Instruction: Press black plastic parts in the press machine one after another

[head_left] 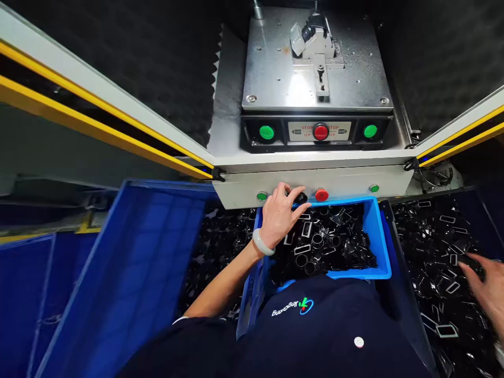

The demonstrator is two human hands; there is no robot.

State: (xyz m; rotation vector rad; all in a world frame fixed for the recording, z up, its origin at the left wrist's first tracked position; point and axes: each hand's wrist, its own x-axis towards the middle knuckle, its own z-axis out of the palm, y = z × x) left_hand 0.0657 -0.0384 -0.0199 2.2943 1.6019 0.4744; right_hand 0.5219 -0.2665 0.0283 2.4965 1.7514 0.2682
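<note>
Two hands show in the head view, the left hand (277, 216) and the right hand (486, 286), working either side of a small blue plastic crate (378, 231).

Left hand: fingers spread and lightly curved, no part held, tips over a black button (300, 198) on the machine's cream front panel (346, 184); whether it is being pressed I cannot tell. A white bangle (263, 242) sits at the wrist (pale, smooth, possibly jade). A red button (322, 195) lies just to the right, a green button (262, 196) just to the left.

Right hand: at the frame's edge, fingers closing on a dark metal piece (470, 265) in a dark bin (417, 336), partly blurred.

Black metal rings and rectangular frames (318, 242) lie heaped in the crate, with more spread across the bin; how many have been handled, nothing here shows.

Ahead stands a steel press plate (275, 68) carrying a clamp fixture (315, 47), above a control strip with a red stop button (321, 132). Yellow-striped guard rails (98, 110) flank it.
</note>
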